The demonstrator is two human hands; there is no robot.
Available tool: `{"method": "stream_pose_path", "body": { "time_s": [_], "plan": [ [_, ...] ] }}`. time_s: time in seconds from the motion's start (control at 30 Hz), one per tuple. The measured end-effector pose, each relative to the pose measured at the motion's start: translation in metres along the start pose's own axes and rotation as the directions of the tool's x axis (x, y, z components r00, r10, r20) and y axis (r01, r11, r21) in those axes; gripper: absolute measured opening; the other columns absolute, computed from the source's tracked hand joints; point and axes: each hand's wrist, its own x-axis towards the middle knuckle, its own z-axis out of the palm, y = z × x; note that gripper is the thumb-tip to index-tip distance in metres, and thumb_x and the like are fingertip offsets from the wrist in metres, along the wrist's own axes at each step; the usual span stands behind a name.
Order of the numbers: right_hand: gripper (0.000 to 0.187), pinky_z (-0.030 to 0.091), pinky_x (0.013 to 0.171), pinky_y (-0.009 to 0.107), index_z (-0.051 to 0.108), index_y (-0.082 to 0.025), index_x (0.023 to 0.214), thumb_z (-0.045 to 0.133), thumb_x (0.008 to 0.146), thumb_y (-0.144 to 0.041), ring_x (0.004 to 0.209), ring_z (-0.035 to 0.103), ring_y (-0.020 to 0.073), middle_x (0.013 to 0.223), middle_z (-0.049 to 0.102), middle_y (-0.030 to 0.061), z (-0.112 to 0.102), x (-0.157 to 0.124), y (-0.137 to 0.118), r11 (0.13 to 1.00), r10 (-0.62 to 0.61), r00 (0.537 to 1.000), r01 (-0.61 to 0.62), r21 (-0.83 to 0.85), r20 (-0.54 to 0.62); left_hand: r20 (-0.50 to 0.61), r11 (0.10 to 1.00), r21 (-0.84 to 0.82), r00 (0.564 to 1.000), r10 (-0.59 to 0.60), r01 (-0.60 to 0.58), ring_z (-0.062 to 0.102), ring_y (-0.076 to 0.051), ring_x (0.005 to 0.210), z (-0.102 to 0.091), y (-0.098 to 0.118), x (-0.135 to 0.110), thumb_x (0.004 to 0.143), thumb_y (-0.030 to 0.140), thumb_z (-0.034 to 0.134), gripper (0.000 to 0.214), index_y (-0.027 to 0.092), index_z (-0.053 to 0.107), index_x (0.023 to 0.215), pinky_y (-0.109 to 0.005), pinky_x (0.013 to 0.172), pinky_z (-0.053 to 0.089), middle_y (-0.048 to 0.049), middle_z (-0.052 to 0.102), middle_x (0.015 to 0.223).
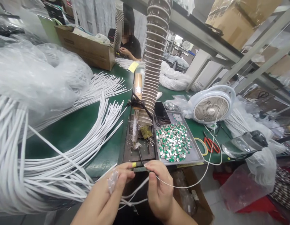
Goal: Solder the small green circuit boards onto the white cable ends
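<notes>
My left hand [109, 190] is closed near the table's front edge, with yellow tape around one fingertip. A small clear piece with whitish round spots [112, 181] lies against its fingers; what the fingertips pinch is too small to tell. My right hand [160, 189] is closed in a pinch on a thin white wire [189, 186] that loops away to the right. Just beyond both hands, a soldering iron [135, 125] with a wooden handle stands fixed upright, tip down, over a dark tray [127, 153]. White cables [135, 193] hang below and between my hands.
A grey tray [195, 153] holds a heap of small green-and-metal connectors [174, 140] beside a phone [161, 112]. A ribbed hose [156, 53] comes down behind the iron. Cable bundles [72, 165] spread left; a fan [210, 107] and red-handled pliers [211, 145] sit right. Another person works opposite.
</notes>
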Motion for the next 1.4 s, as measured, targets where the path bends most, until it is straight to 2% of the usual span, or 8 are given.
{"method": "stream_pose_path", "body": {
  "time_s": [0.17,0.3,0.5,0.63,0.77,0.93,1.1,1.4],
  "plan": [
    [0.028,0.054,0.079,0.034,0.057,-0.02,0.106,0.044,0.086,-0.005,0.087,0.064,0.0182,0.089,0.065,0.0063,-0.021,-0.004,0.003,0.989,-0.014,0.998,0.006,-0.147,-0.053,0.151,1.0,-0.014,0.989,0.006,-0.004,0.061,-0.021,0.076,-0.01,0.0,-0.002,0.09,0.048,0.041,0.032,0.026,0.064,0.085,-0.027,0.075,0.049,-0.0009,0.064,0.074],
    [0.026,0.054,0.071,0.029,0.057,-0.021,0.105,0.042,0.089,-0.007,0.079,0.063,0.0159,0.085,0.064,0.0044,-0.042,0.01,0.02,0.948,0.041,0.996,-0.063,-0.311,-0.077,0.27,0.997,-0.068,0.962,0.049,-0.032,0.058,-0.02,0.074,-0.013,0.004,0.006,0.086,0.046,0.051,0.025,0.025,0.058,0.073,-0.023,0.06,0.048,-0.0007,0.06,0.075],
    [0.021,0.05,0.074,0.033,0.06,-0.017,0.091,0.041,0.087,-0.011,0.082,0.061,0.0195,0.087,0.064,0.0071,-0.066,0.047,0.054,0.773,0.25,0.96,-0.117,-0.624,0.13,0.264,0.983,-0.174,0.964,-0.01,0.058,0.061,-0.022,0.082,-0.017,-0.003,0.013,0.078,0.045,0.062,0.022,0.026,0.068,0.084,-0.028,0.073,0.052,-0.0023,0.066,0.084],
    [0.018,0.048,0.07,0.032,0.061,-0.018,0.082,0.046,0.08,-0.008,0.077,0.059,0.0199,0.08,0.063,0.0054,-0.069,0.057,0.066,0.753,0.294,0.934,-0.095,-0.652,0.203,0.182,0.967,-0.23,0.981,-0.069,0.111,0.061,-0.023,0.089,-0.014,-0.004,0.011,0.075,0.048,0.065,0.025,0.026,0.071,0.086,-0.031,0.083,0.049,-0.0031,0.069,0.087],
    [0.018,0.046,0.065,0.029,0.06,-0.019,0.078,0.046,0.08,-0.008,0.073,0.058,0.0189,0.077,0.061,0.0048,-0.067,0.057,0.07,0.749,0.303,0.928,-0.092,-0.656,0.216,0.098,0.921,-0.349,0.984,-0.146,0.171,0.058,-0.019,0.072,-0.008,-0.002,0.008,0.075,0.049,0.064,0.026,0.026,0.07,0.085,-0.028,0.071,0.049,-0.0013,0.065,0.076],
    [0.017,0.045,0.068,0.03,0.057,-0.018,0.082,0.041,0.085,-0.011,0.075,0.055,0.0186,0.08,0.057,0.0055,-0.066,0.054,0.063,0.771,0.27,0.944,-0.093,-0.629,0.191,0.162,0.939,-0.315,0.983,-0.091,0.139,0.048,-0.017,0.061,-0.006,0.001,0.01,0.08,0.047,0.058,0.027,0.022,0.065,0.076,-0.029,0.062,0.042,0.001,0.053,0.061],
    [0.015,0.046,0.066,0.029,0.051,-0.02,0.084,0.041,0.088,-0.01,0.074,0.052,0.0159,0.079,0.053,0.0027,-0.058,0.049,0.034,0.934,0.15,0.969,-0.073,-0.351,0.197,0.162,0.938,-0.315,0.982,-0.1,0.147,0.046,-0.015,0.058,-0.003,0.004,0.01,0.08,0.045,0.058,0.025,0.02,0.065,0.079,-0.027,0.059,0.04,0.0031,0.049,0.058],
    [0.023,0.053,0.079,0.033,0.054,-0.022,0.097,0.046,0.086,-0.004,0.091,0.06,0.0168,0.094,0.06,0.0059,-0.027,0.031,0.0,0.999,-0.027,0.981,0.021,0.038,0.192,0.133,0.971,-0.222,0.989,-0.064,0.092,0.057,-0.019,0.07,0.001,-0.002,0.013,0.081,0.046,0.057,0.028,0.023,0.067,0.091,-0.029,0.069,0.048,-0.0025,0.065,0.076]
  ]
}}
